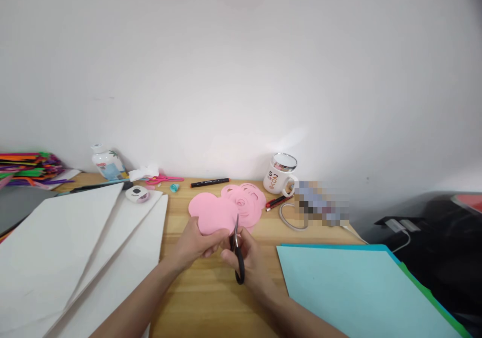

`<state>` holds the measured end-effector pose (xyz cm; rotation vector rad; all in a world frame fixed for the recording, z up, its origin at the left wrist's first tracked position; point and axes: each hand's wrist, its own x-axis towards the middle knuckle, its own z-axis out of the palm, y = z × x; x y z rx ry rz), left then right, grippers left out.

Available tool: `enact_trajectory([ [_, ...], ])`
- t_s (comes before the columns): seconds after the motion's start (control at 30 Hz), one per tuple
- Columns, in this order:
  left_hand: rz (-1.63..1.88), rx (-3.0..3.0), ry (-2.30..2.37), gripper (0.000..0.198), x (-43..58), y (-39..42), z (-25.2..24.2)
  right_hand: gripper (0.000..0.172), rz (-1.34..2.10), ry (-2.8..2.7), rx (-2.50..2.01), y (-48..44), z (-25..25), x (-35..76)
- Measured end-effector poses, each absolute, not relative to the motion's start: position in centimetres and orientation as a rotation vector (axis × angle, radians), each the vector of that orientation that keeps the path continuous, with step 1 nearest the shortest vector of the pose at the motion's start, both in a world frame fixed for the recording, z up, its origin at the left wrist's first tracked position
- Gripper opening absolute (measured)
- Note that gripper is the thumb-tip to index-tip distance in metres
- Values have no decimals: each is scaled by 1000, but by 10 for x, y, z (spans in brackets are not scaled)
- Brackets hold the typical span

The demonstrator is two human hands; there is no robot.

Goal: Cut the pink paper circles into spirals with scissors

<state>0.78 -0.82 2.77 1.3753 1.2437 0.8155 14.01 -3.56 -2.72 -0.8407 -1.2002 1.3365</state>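
Note:
My left hand (198, 240) is closed on a pink paper cutout (214, 212) with rounded lobes, the thumb lying over its lower edge. Black-handled scissors (240, 262) are in my right hand (250, 260), with their blades pointing up at the cutout's right edge. Whether the blades are parted around the paper is hard to make out. Behind and to the right, a pile of pink paper pieces (248, 202), some with curved cut edges, lies on the wooden table (211, 308). The cutout partly covers that pile.
Large white sheets (56, 247) lie left, a light blue sheet stack (339, 277) right. Along the wall stand a white mug (276, 177) and a white bottle (109, 164); a black marker (210, 183), pink scissors (163, 179) and coloured pipe cleaners (28, 167) lie there too. A cable (288, 222) loops near the mug.

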Motion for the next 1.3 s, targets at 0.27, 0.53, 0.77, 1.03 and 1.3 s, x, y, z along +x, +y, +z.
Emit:
enact_trajectory([
  [0.27, 801, 1423, 1221, 32, 4, -7, 24, 30, 1372, -1198, -825, -37, -25, 140],
  [0.53, 799, 1461, 1212, 33, 2, -5, 23, 26, 1353, -1193, -887, -38, -24, 140],
  [0.77, 820, 1461, 1197, 33, 2, -4, 24, 22, 1418, -1141, -914, -38, -26, 139],
  [1.03, 840, 1447, 1135, 40, -1, -1, 16, 17, 1431, -1138, -923, -37, -29, 140],
  [1.3, 874, 1263, 1184, 33, 6, -3, 18, 28, 1476, -1135, -914, -39, -31, 136],
])
